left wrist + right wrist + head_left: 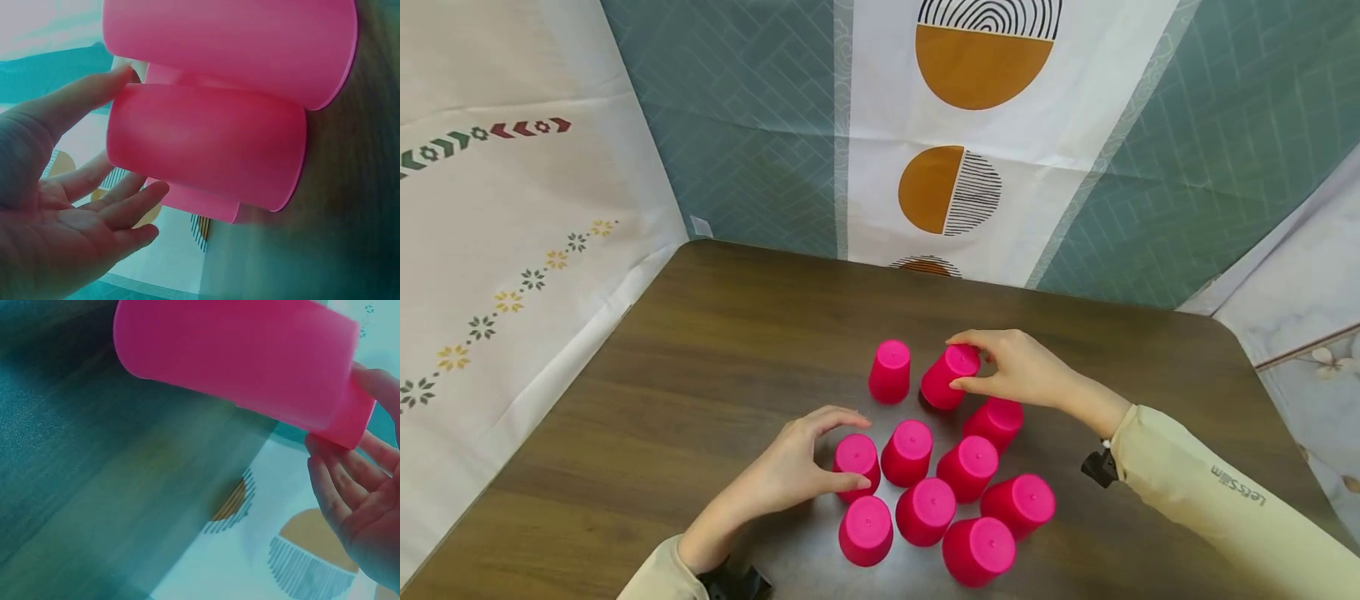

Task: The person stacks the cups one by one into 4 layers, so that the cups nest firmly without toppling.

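Observation:
Several pink plastic cups stand upside down in a loose cluster on the table. At the far side, my right hand [1018,367] holds one pink cup [946,385] near its closed end, thumb on the near side and fingers on the far side. A dark shadow shows under this cup's rim. My left hand [797,458] reaches around another cup [855,457] at the cluster's left edge. Its thumb lies at the cup's near side, while the index finger stands off its far side. In the left wrist view the fingers [134,200] are spread loosely beside the cup [206,144].
One cup [891,372] stands at the back, left of the right hand's cup. Another cup [867,531] is close below the left thumb. The brown wooden table [737,333] ends at a patterned cloth [760,125] behind and a white cloth [512,250] at the left.

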The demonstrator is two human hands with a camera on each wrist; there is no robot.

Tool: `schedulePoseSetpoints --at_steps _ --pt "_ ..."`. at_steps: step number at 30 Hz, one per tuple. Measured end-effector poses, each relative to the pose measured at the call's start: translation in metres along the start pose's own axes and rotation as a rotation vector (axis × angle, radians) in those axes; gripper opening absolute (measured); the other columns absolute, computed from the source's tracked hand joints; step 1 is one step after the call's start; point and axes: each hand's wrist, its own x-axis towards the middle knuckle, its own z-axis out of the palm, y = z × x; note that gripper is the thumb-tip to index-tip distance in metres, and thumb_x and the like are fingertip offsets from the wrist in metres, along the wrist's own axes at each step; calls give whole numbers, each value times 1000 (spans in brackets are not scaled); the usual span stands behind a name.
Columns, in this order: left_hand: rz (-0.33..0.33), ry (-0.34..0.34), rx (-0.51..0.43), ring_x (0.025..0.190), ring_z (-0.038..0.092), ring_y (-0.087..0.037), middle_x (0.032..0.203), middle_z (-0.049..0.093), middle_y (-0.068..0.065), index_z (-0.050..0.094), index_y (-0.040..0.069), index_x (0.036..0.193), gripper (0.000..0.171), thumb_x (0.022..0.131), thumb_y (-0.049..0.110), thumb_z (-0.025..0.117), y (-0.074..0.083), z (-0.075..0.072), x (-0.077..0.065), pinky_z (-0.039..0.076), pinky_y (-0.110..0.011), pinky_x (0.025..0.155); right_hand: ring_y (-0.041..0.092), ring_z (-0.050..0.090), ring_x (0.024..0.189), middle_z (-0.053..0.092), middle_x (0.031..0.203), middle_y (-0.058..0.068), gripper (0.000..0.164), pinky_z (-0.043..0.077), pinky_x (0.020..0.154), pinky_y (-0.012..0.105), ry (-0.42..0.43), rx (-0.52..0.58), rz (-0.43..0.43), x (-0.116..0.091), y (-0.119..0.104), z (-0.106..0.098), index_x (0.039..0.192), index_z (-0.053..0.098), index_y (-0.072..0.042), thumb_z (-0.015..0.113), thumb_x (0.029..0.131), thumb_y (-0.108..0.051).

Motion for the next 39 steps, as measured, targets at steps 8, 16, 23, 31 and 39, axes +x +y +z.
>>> schedulePoseSetpoints --at_steps 8,16,23,31,39 --pt "14 24 -28 109 56 -19 115 61 3 64 16 112 47 71 31 81 -5 3 -2 43 -50 97 12 61 83 66 99 -2 55 54 74 33 -32 91 66 10 16 4 120 60 -11 79 74 -33" --pt "-45 108 -52 93 61 -10 101 66 8 67 14 107 46 68 29 84 -9 6 -2 49 -44 89 12 61 88 66 100 -3 55 55 77 36 -60 113 64 18 14 9 121 60 -11 78 75 -35" --pt "-42 121 -65 91 62 -10 99 67 6 68 15 107 43 67 20 84 -7 8 -3 50 -40 90 13 62 92 66 105 -3 58 55 78 36 -86 120 77 20 13 14 123 58 -11 78 74 -38" --pt "-18 106 -79 88 63 -14 98 65 -2 66 5 108 45 68 14 84 -4 8 -3 52 -27 84 13 62 93 65 109 -1 58 55 77 36 -77 124 49 22 10 18 123 59 -10 79 74 -32" --pt "-15 99 -104 90 63 -16 100 65 -4 66 2 108 47 67 12 84 -5 8 -3 52 -25 84 13 61 93 65 110 -1 58 55 77 34 -85 169 40 24 8 20 123 59 -9 79 74 -31"
